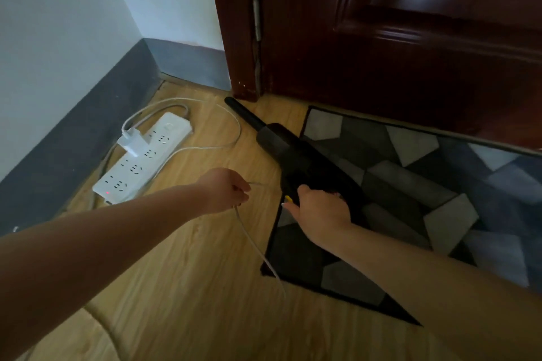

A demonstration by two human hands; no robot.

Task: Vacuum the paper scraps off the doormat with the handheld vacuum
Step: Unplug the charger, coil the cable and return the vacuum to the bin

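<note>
Clearly black, long-nozzled handheld vacuum [289,152] lies across patterned doormat [410,184].

White power strip [143,157] beside door [396,32]

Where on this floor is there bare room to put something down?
Bare wood floor lies near the camera, between the left arm and the doormat. It is crowded by the wall: power strip, white cable, vacuum.

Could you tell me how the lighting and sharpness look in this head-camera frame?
Head view: dim, bluish light; glare streaks on the glossy door; wide-angle bending at the edges; the black handheld vacuum loses detail against the dark doormat; soft overall.
</note>
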